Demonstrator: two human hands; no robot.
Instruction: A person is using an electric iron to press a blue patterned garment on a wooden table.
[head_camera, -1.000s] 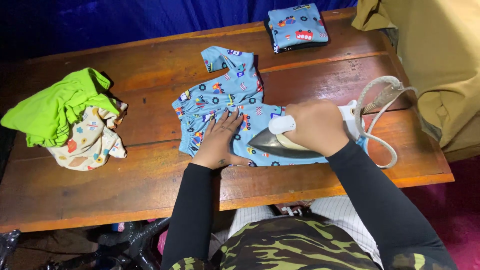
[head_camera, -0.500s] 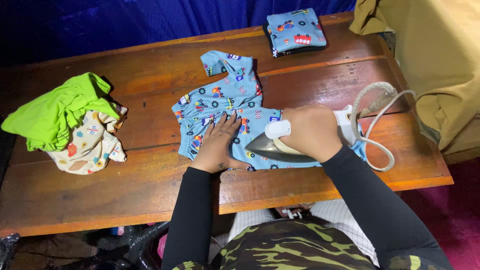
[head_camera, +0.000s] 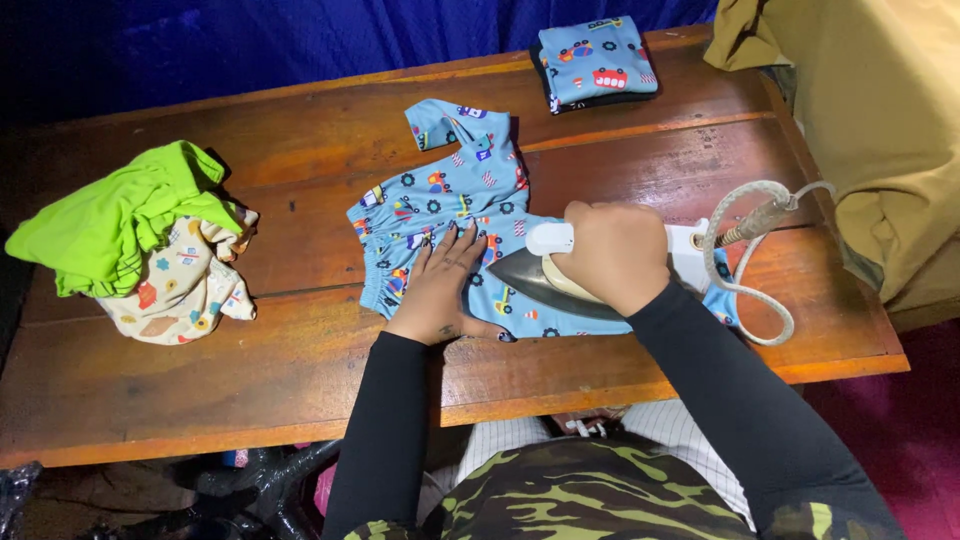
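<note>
A: Wooden table (head_camera: 300, 150), planked and reddish-brown, with a pair of light blue patterned child's shorts (head_camera: 455, 195) spread flat near its middle. Where are the hands relative to the shorts?

B: Both rest on the shorts' near half. The left hand (head_camera: 440, 285) lies palm down beside the gathered waistband, fingers (head_camera: 452, 245) spread moderately wide and flat against the cloth, gripping nothing. The right hand (head_camera: 612, 255) is closed around the white handle of an iron (head_camera: 545, 275).

A: And the iron itself?

B: Its metal soleplate lies on the shorts, its pointed tip aimed toward the left hand and just beside that hand's fingertips. A pale braided cord (head_camera: 745, 260) loops on the table to the right of the shorts.

A: What else surrounds the shorts?

B: Beyond them, at the table's far edge, a folded garment of matching blue print (head_camera: 598, 58). Well apart to their left, a heap of lime green cloth (head_camera: 110, 215) on top of cream patterned cloth (head_camera: 180, 290). To their right, past the table's end, tan fabric (head_camera: 880, 110).
</note>
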